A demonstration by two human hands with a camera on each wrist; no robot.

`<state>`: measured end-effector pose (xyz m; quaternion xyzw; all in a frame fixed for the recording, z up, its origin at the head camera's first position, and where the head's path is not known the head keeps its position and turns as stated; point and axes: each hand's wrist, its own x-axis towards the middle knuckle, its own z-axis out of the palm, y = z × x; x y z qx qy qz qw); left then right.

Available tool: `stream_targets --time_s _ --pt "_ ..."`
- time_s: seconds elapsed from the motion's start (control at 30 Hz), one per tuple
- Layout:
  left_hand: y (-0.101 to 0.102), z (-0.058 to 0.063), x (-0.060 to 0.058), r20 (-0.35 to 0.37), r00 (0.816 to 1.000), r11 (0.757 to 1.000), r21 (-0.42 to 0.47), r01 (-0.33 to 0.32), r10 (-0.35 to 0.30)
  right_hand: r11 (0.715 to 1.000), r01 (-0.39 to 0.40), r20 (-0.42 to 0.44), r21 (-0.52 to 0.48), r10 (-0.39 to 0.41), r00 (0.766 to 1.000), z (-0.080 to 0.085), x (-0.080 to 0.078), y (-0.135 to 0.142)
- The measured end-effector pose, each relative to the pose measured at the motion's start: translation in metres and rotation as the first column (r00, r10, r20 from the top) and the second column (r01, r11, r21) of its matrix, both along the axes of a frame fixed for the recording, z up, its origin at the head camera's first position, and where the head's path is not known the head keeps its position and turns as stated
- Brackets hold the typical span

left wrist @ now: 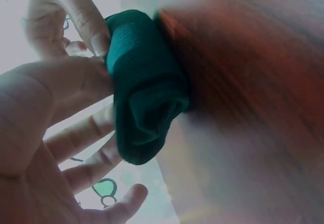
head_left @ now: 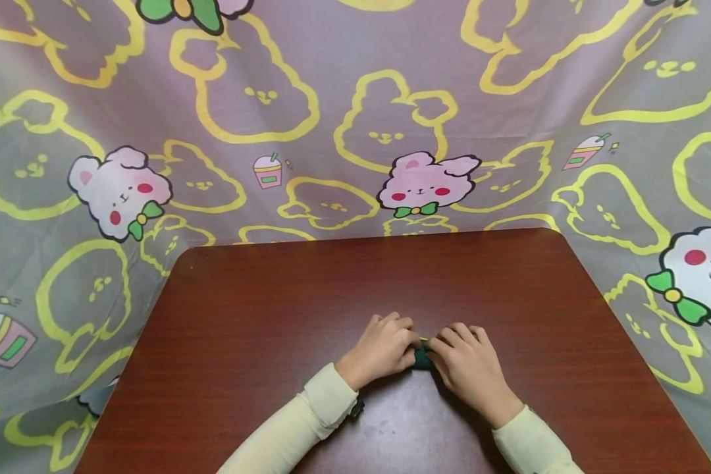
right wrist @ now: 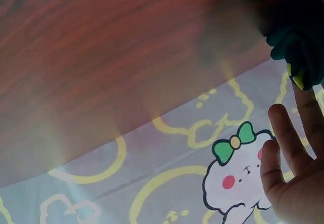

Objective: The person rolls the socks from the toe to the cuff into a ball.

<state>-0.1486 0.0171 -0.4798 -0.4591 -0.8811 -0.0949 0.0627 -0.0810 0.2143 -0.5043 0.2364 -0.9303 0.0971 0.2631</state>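
Observation:
A rolled-up dark green sock (head_left: 423, 359) lies on the table between my two hands, with a bit of yellow at its far edge. My left hand (head_left: 385, 347) pinches its left end; in the left wrist view the thumb and index finger meet the sock (left wrist: 147, 77) while the other fingers spread out beneath. From the other side my right hand (head_left: 469, 361) grips the right end, thumb pressed on the cloth. In the right wrist view the sock (right wrist: 298, 52) shows bunched folds and a yellow patch, much of it in dark shadow.
The reddish-brown wooden table (head_left: 261, 303) extends around both hands. A grey-pink curtain (head_left: 332, 151) printed with yellow outlines and cartoon heads hangs behind and along both sides of it. A small black device (head_left: 357, 408) sits at the left sleeve cuff.

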Motion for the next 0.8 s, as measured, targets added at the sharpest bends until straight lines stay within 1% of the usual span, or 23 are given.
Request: stream_targets --time_s 0.27,0.57,0.67,0.8 --pt "-0.0010 0.0028 -0.0017 0.050 0.999 0.999 -0.042 0.010 -0.007 1.000 -0.022 -0.003 -0.020 0.022 1.000 -0.0010 -0.0013 0.0015" --pt "0.0011 0.0080 -0.0043 0.060 0.998 0.996 -0.084 0.031 -0.026 1.000 -0.022 0.011 -0.012 0.022 1.000 -0.0001 -0.0027 0.0035" --pt "0.0010 0.0068 -0.0024 0.035 0.999 0.994 -0.105 0.034 -0.031 1.000 -0.020 0.037 0.015 0.019 0.999 0.0004 -0.0019 0.0041" --pt "0.0013 0.0015 0.0007 -0.060 0.997 0.990 -0.137 0.043 -0.052 0.998 -0.024 0.083 0.061 0.019 0.996 0.0029 0.0004 0.0043"
